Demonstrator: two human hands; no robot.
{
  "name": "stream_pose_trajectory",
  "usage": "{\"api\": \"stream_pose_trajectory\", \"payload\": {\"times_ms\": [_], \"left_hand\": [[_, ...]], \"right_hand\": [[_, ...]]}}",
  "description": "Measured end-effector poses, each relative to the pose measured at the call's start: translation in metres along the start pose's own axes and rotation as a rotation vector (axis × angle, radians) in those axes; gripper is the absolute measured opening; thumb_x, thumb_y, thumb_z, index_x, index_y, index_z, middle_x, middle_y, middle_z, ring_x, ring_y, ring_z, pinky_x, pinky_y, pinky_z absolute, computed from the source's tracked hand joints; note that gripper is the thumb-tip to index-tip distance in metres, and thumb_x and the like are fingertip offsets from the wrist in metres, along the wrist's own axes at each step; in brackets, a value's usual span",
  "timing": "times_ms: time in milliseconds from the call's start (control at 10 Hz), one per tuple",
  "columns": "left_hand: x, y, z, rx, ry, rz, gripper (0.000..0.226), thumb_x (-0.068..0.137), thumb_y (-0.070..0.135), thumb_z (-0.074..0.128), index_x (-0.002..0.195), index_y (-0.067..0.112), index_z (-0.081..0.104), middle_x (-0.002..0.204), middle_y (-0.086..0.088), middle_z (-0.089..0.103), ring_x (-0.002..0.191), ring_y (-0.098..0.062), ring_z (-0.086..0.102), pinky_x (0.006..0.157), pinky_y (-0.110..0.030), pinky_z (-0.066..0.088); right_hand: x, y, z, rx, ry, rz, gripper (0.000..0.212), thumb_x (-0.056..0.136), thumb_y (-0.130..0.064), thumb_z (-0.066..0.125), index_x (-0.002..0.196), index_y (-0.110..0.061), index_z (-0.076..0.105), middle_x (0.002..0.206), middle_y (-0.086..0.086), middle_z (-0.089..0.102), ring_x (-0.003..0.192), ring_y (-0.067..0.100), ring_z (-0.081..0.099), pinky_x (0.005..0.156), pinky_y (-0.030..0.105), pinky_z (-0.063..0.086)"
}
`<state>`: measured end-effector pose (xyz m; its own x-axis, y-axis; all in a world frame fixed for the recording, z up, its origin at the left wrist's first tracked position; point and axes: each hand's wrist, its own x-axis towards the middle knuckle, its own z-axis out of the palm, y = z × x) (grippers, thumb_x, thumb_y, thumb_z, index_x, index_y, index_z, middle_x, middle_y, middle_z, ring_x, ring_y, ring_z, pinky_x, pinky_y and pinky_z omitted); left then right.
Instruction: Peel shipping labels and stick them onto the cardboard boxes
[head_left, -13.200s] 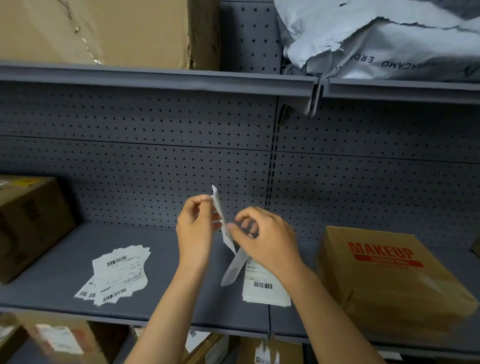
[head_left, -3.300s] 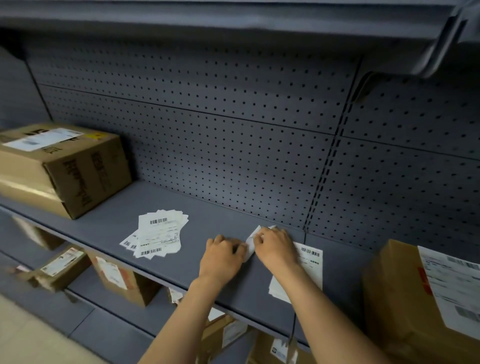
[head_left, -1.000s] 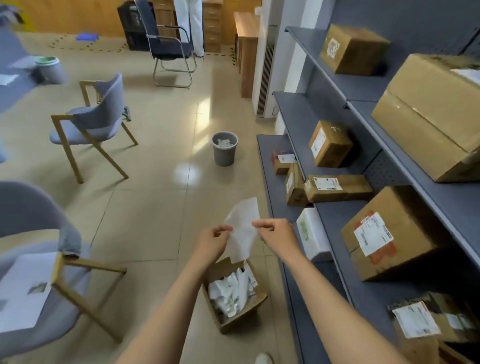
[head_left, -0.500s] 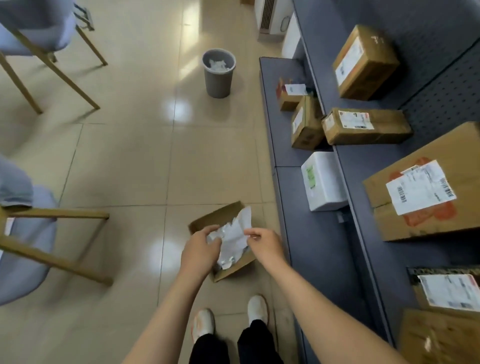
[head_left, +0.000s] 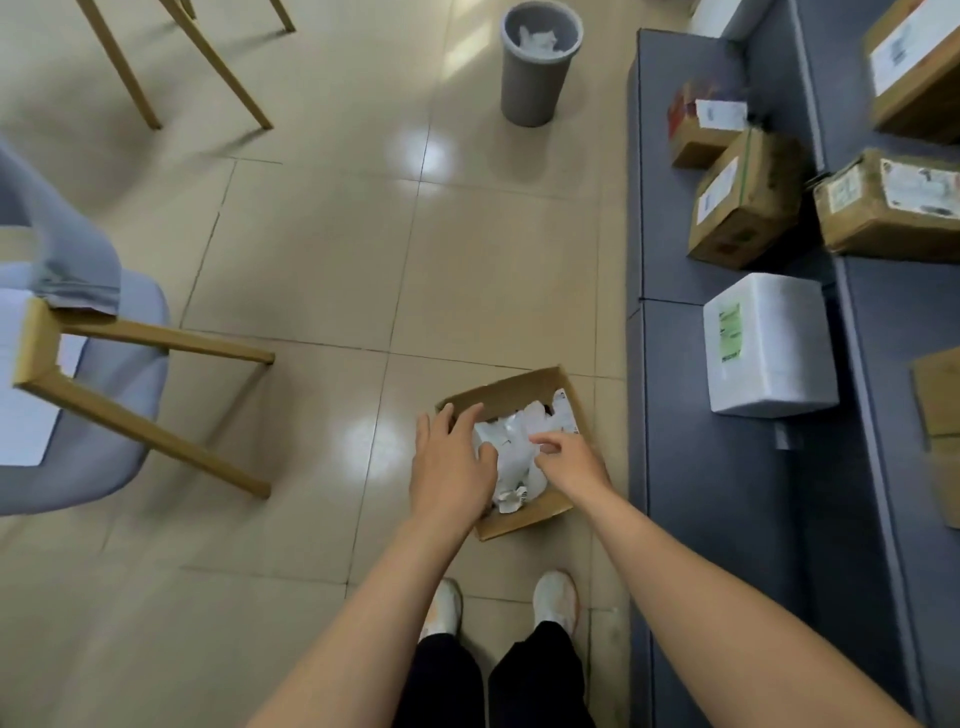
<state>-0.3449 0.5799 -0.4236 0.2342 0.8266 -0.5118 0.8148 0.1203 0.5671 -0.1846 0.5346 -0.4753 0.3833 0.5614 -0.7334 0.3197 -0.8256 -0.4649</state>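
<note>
two bare hands are held over an open cardboard box (head_left: 524, 519) that stands on the tiled floor (head_left: 311, 260), just beside the base of a grey shelving unit (head_left: 717, 493). the left hand (head_left: 449, 467) is seen with its fingers spread and loose, nothing being grasped, its fingertips over the box's left rim. the right hand (head_left: 569, 460) is seen with fingers slack and parted, the forefinger pointed left toward the crumpled white backing sheets (head_left: 511, 449) that fill the box; whether these are touched cannot be told. no sheet is gripped by either hand.

labelled cardboard boxes are found to the right on the shelves: one tilted brown box (head_left: 743, 200) with a white label on its side, a smaller box (head_left: 701, 127) behind it, a flat box (head_left: 888, 205) with labels on its top and end, and another (head_left: 914, 67) at the upper right edge. a white foam box (head_left: 769, 343) with a green-printed sticker is set on the lowest shelf, nearer than the brown ones.

a grey waste bin (head_left: 540, 62) holding white paper is seen farther off on the floor. a grey chair (head_left: 88, 364) with wooden legs is seen at the left, with white paper on its seat. white shoes (head_left: 556, 597) and dark trouser legs are seen below the box.
</note>
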Motion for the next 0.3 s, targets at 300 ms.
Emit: {"api": "stream_pose_trajectory", "payload": {"times_ms": [300], "left_hand": [[-0.011,0.062,-0.045,-0.193,0.251,0.137,0.050,0.097,0.023,0.049,0.147,0.023,0.047,0.150,-0.001,0.046,0.149,-0.025,0.028,0.117,-0.044,0.033]], "right_hand": [[-0.045,-0.072,-0.047,-0.039,0.242,-0.274,0.035,0.095,-0.025,0.055,0.124,-0.041,0.065,0.115,-0.014,0.069,0.095,0.014,0.068,0.066,0.028,0.052]]}}
